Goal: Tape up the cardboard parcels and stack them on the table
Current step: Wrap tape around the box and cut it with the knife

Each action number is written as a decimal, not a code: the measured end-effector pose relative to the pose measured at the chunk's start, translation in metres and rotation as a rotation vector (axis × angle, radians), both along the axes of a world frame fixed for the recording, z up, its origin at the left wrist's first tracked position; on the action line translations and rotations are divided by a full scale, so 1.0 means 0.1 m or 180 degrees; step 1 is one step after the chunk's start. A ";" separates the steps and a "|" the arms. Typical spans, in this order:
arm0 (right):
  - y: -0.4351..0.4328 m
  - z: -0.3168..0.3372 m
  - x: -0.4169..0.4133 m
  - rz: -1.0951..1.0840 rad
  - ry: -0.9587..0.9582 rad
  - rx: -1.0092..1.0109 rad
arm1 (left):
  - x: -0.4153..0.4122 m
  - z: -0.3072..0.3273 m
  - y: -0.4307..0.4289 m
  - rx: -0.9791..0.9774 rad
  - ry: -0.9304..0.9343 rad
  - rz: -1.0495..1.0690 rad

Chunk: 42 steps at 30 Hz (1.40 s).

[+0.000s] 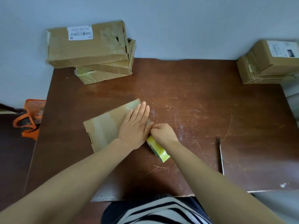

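Brown, scratched wood of the table [202,97] fills the head view, backed by a pale grey wall [161,21]. Mid-table, a flat parcel [103,128] lies under the left hand [135,125], fingers straight and pressed on top. The right hand [163,133], fingers curled, pinches yellow tape [157,148] at the parcel's near edge. A stack [87,46] of parcels sits far left, more boxes [267,65] far right, and a thin metal tool [220,152] lies near right. An orange bag [30,117] lies on the dark floor.

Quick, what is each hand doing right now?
Left hand: open, pressing flat on the flat brown cardboard parcel.
Right hand: closed, gripping the yellow roll of packing tape.
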State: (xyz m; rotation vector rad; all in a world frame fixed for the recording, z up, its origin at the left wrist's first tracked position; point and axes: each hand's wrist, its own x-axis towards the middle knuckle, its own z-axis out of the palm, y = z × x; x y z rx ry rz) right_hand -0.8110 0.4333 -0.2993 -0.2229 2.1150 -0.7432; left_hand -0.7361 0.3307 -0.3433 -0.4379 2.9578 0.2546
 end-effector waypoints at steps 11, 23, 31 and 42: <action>-0.03 0.00 0.00 -0.0129 -0.0147 0.0037 | -0.07 0.02 -0.29 -0.0251 0.0003 0.0369; -0.06 0.02 -0.02 -0.0054 -0.0174 0.0137 | 0.14 0.08 -0.25 0.0305 -0.0314 -0.0425; 0.23 0.50 -0.04 -0.0217 -0.0658 -0.0713 | 0.18 0.43 -0.55 0.0854 -0.1386 0.0678; -0.26 1.10 -0.09 -0.0061 -0.0339 -0.1358 | 0.25 0.98 -0.54 0.2082 -0.0549 0.0553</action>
